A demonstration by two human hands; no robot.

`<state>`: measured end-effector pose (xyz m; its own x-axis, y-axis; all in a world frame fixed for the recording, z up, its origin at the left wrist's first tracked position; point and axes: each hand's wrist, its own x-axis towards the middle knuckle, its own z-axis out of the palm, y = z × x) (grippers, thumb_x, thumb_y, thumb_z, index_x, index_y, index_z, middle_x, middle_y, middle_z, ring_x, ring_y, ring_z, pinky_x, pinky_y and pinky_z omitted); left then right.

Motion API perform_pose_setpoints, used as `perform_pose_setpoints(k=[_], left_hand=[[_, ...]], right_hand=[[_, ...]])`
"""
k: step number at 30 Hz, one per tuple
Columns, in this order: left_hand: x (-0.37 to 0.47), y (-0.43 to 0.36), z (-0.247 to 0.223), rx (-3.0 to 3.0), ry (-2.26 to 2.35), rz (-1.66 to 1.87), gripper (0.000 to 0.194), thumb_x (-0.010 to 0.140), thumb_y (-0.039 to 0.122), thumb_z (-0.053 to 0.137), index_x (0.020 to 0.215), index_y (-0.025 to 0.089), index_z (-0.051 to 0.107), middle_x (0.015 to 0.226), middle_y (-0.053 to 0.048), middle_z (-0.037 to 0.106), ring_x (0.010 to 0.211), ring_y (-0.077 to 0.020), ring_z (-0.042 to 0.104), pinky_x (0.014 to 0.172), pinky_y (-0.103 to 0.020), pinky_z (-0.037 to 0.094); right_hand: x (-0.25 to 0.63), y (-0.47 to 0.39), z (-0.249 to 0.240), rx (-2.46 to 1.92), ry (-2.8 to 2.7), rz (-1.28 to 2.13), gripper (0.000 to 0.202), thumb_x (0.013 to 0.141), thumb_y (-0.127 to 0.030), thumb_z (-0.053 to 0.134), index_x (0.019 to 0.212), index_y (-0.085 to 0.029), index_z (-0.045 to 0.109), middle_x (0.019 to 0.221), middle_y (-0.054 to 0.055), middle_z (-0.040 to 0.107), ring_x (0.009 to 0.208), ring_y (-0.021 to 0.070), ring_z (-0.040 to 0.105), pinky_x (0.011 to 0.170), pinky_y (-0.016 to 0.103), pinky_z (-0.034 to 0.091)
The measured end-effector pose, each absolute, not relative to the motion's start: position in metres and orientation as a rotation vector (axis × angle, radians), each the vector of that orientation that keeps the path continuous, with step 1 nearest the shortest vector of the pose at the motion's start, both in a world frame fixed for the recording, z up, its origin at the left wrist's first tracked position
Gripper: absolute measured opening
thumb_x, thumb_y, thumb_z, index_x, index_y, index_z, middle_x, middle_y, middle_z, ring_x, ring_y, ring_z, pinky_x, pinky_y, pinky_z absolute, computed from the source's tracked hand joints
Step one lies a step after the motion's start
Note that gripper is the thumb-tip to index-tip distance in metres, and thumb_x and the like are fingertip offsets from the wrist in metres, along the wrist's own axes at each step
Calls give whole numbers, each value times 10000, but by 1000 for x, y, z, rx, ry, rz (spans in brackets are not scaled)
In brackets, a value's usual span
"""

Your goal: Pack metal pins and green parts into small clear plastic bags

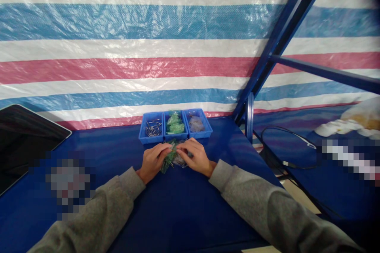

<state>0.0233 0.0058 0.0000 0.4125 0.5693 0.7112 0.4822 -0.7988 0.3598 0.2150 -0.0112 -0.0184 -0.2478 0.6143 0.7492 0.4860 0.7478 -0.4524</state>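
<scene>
Just in front of the bins, my left hand (152, 161) is closed, its thumb and fingers pinching a small green plastic bag (168, 163). My right hand (196, 158) is closed beside it, fingertips pinched at a crumpled clear plastic bag (178, 160). The fingertips of both hands nearly meet where the two bags touch. Thin dark bits show by the clear bag, too small to name. Behind the hands stand three blue bins in a row: the left bin (152, 140) holds metal screw-like pins, the middle bin (175, 136) green bags, the right bin (207, 130) clear bags.
The bins stand on a blue table (178, 217) against a striped plastic sheet (133, 69). A dark screen (26, 138) is at the left, with a blurred item (69, 182) near it. A blue metal frame (276, 43) rises at the right, with a black cable (264, 150) beyond it.
</scene>
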Motion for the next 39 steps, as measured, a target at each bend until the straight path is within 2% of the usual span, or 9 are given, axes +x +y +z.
perform_pose_setpoints(k=[9, 15, 23, 33, 39], left_hand=[[22, 6, -5, 2532, 1038, 1396, 186, 806, 326, 594, 903, 178, 651, 810, -29, 708, 622, -115, 655, 647, -203, 526], [20, 7, -5, 2541, 996, 1393, 157, 806, 313, 595, 865, 184, 662, 815, -28, 710, 718, -134, 674, 678, -207, 532], [21, 6, -5, 2539, 980, 1366, 176, 813, 337, 581, 841, 187, 667, 826, -30, 708, 738, -139, 674, 700, -221, 536], [21, 7, -5, 2521, 950, 1391, 155, 809, 309, 592, 880, 184, 651, 821, -25, 707, 691, -128, 672, 702, -220, 533], [21, 6, -4, 2507, 982, 1400, 136, 814, 288, 589, 880, 182, 643, 743, -3, 704, 628, -110, 662, 648, -197, 521]], right_hand=[[214, -10, -19, -778, -2009, 141, 124, 852, -275, 548, 905, -181, 610, 653, 10, 601, 627, 134, 543, 678, 297, 408], [213, -11, -15, -733, -2062, 123, 108, 855, -258, 545, 901, -178, 601, 705, 23, 629, 638, 133, 554, 664, 296, 394], [213, -12, -18, -791, -2043, 94, 125, 879, -228, 496, 917, -179, 604, 751, 40, 641, 663, 142, 557, 672, 301, 403], [213, -13, -18, -816, -1967, 117, 107, 867, -208, 509, 873, -170, 609, 753, 45, 640, 676, 148, 555, 702, 315, 422], [214, -13, -18, -853, -1902, 162, 117, 872, -210, 497, 844, -175, 605, 747, 44, 637, 673, 149, 556, 693, 317, 422]])
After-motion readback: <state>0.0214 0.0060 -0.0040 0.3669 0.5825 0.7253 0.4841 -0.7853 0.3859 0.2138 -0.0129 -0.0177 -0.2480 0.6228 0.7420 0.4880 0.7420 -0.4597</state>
